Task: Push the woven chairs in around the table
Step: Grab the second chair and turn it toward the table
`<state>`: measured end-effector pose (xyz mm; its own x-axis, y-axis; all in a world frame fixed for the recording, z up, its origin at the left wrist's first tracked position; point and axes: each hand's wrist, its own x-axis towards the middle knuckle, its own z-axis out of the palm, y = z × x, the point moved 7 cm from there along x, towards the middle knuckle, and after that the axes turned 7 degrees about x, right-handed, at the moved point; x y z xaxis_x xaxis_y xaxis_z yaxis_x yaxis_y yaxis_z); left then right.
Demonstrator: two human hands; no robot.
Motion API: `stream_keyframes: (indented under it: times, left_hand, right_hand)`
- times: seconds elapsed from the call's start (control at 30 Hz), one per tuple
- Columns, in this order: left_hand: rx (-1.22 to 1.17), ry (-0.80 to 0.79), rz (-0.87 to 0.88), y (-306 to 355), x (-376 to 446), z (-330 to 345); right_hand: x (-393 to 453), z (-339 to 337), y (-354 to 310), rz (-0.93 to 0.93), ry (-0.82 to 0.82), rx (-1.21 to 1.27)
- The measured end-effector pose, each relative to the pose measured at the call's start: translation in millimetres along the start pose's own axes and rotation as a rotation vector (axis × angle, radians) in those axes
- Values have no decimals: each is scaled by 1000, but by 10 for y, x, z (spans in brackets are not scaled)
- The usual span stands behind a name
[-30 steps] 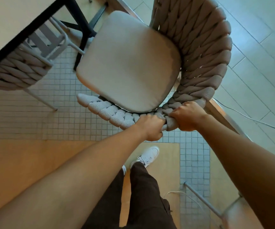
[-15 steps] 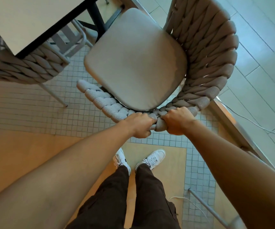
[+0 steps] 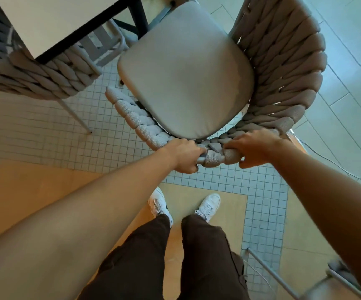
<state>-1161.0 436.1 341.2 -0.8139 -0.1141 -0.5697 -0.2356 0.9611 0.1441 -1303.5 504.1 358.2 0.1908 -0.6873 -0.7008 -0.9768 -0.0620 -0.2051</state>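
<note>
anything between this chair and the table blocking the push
Nothing visible lies on the floor between them. The chair is gripped at its back rim by both hands, and its front is already at the table leg. The neighbouring chair sits close on the left.

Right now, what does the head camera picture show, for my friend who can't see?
Both hands, left hand and right hand, grip the back rim of a woven chair facing a white table. Another woven chair sits tucked under it.

The woven chair (image 3: 283,68) is thick, rough-knit cloth rope around a smooth matt cushion (image 3: 183,70). The table (image 3: 51,20) has a pale matt top, dark edge. The floor (image 3: 34,126) mixes small matt tiles with smooth tan panels.
</note>
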Motion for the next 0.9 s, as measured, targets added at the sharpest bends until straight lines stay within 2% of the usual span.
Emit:
stream_keyframes:
  times: [0.17,0.3,0.43,0.5,0.7,0.9]
  left_hand:
    - [-196,21,-164,168,77,-137]
    - [-369,98,-384,558,335,-256]
    - [-245,195,-540,738,478,-316]
    - [-194,214,-507,704,505,-318]
    - [-119,239,-378,708,546,-358]
    - [-86,244,-388,553,616,-461]
  right_hand:
    - [-36,-3,232,-8,-24,-60]
    - [37,21,305,-77,-30,-67]
    - [-70,-9,570,-157,105,-97]
    - [-54,-30,614,-173,155,-135]
    - [-2,-28,655,-188,167,-157]
    - [96,-145,717,-177,215,-198]
